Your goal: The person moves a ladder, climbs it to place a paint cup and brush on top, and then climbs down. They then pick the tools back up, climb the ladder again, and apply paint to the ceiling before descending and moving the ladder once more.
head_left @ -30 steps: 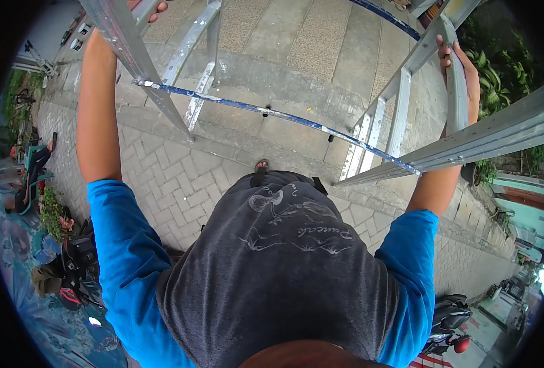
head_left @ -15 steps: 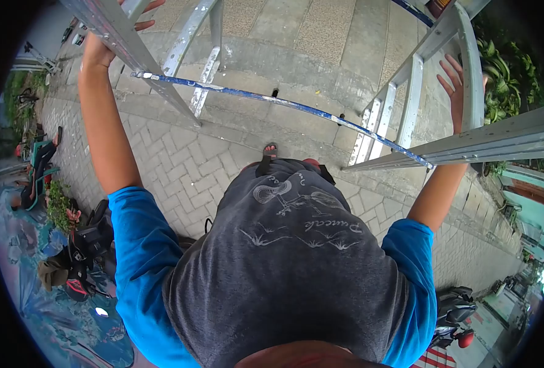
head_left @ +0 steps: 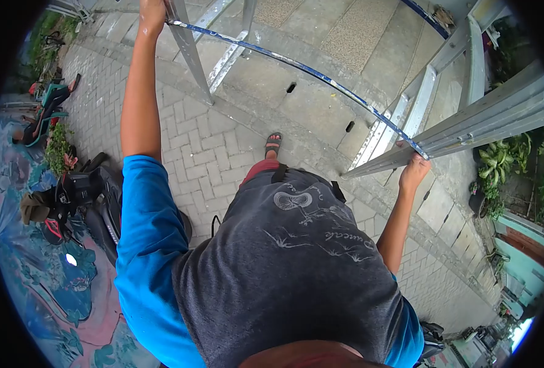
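Two sets of aluminium ladder-like frames stand ahead, a left leg [head_left: 189, 52] and a long right rail [head_left: 468, 132]. A curved blue bar [head_left: 296, 64] with worn paint spans between them. At the bar's right end, my right hand [head_left: 414, 170] is closed round it, against the right rail. My left hand [head_left: 152, 17] is at the top edge, beside the left leg and the bar's left end; its fingers are mostly cut off or hidden. A second blue bar [head_left: 425, 17] shows at the top right.
A sandalled foot [head_left: 273, 144] stands on the grey paving [head_left: 192, 135]. Parked motorcycles [head_left: 100, 208] and a seated person [head_left: 36, 126] are at the left. Green plants [head_left: 499, 162] grow at the right. A painted surface [head_left: 39, 270] fills the lower left.
My right hand has come down from its spread position beside the right frame and closed at the bar's end. My left hand has moved near the bar's left end. The view has shifted.
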Available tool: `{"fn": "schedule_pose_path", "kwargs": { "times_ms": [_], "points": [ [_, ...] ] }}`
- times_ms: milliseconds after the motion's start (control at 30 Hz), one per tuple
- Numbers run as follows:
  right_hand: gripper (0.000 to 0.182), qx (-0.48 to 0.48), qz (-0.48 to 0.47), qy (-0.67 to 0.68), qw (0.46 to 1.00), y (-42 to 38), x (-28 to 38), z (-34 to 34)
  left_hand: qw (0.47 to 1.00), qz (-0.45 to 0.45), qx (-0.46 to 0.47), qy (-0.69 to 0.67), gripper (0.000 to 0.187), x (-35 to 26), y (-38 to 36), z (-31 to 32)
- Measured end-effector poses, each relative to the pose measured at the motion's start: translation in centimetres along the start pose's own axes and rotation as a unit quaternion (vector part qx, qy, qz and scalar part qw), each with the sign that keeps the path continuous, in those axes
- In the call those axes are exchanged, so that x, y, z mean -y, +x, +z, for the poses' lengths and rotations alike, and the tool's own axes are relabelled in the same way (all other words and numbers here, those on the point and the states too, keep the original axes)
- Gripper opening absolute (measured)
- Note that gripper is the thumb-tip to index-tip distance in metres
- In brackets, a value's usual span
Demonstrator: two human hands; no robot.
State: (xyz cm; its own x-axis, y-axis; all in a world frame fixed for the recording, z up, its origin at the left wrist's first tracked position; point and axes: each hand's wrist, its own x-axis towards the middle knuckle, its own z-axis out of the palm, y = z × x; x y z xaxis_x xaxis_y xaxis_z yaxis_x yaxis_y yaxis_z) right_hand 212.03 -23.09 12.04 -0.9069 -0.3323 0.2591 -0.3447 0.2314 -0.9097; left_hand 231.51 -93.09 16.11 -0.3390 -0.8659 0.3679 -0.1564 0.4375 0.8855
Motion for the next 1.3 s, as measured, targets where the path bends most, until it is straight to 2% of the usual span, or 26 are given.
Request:
{"fn": "schedule_pose_path", "kwargs": {
  "times_ms": [67,267,333,367,400,467,533,600,800,867,933,1000,1100,1167,1200,1233,1300],
  "points": [
    [0.072,-0.005,-0.008,0.018,1.000,0.0,0.7,0.8,0.990,0.044,0.043,-0.124,0.075,-2.3,-1.5,-0.3],
    [0.069,-0.030,-0.016,0.007,0.999,-0.2,-2.3,0.5,0.996,0.031,-0.012,-0.088,0.079,0.0,-0.9,0.2],
    [0.066,-0.027,-0.017,0.002,0.999,0.0,-2.6,0.3,0.979,0.065,-0.116,-0.156,0.071,0.7,-0.4,1.8],
    [0.065,-0.004,-0.022,0.026,0.999,0.3,-0.7,0.9,0.979,0.063,-0.111,-0.159,0.071,2.7,1.6,1.3],
    [0.064,0.018,-0.026,0.049,0.998,0.3,0.7,1.5,0.991,0.113,-0.050,-0.059,0.077,5.9,4.5,-0.5],
    [0.061,0.007,-0.020,0.064,0.998,0.4,1.3,2.1,0.991,0.121,-0.045,0.029,0.081,3.3,2.9,0.8],
    [0.059,-0.010,-0.012,0.038,0.999,0.3,1.7,2.3,0.993,0.082,-0.083,0.015,0.079,-4.0,-1.1,1.2],
    [0.042,-0.002,0.012,0.078,0.997,0.2,1.7,2.0,0.995,0.081,-0.056,0.010,0.079,-4.8,-1.6,1.9],
    [0.045,-0.023,-0.002,0.107,0.994,-0.4,1.7,2.9,0.991,0.100,-0.081,0.034,0.076,-4.5,-1.1,1.9],
    [0.047,-0.046,-0.021,0.130,0.990,-0.4,1.1,3.0,0.993,0.076,-0.073,0.050,0.074,-3.8,-0.4,1.4],
    [0.051,-0.053,-0.026,0.119,0.991,-0.4,0.8,3.3,0.992,0.107,-0.068,0.001,0.073,-3.4,-0.4,1.9],
    [0.054,-0.080,-0.029,0.110,0.990,-0.7,1.1,3.4,0.993,0.101,-0.056,-0.007,0.073,-3.7,-0.7,1.7],
    [0.059,-0.108,-0.028,0.087,0.990,-1.4,0.8,3.7,0.993,0.102,-0.050,-0.020,0.088,-3.7,-1.4,1.9],
    [0.064,-0.131,-0.044,0.075,0.987,-1.8,0.4,3.8,0.990,0.126,-0.041,-0.046,0.087,-4.5,-2.2,2.1],
    [0.064,-0.137,-0.041,0.071,0.987,-2.0,0.3,3.6,0.986,0.149,-0.044,-0.066,0.087,-4.7,-2.6,1.8],
    [0.067,-0.127,-0.050,0.037,0.990,-2.2,0.3,3.2,0.987,0.146,-0.052,-0.043,0.087,-6.1,-4.0,1.5],
    [0.071,-0.116,-0.055,0.000,0.992,-2.6,0.2,2.9,0.989,0.135,-0.040,-0.050,0.087,-5.3,-3.7,1.3]
  ]
}}
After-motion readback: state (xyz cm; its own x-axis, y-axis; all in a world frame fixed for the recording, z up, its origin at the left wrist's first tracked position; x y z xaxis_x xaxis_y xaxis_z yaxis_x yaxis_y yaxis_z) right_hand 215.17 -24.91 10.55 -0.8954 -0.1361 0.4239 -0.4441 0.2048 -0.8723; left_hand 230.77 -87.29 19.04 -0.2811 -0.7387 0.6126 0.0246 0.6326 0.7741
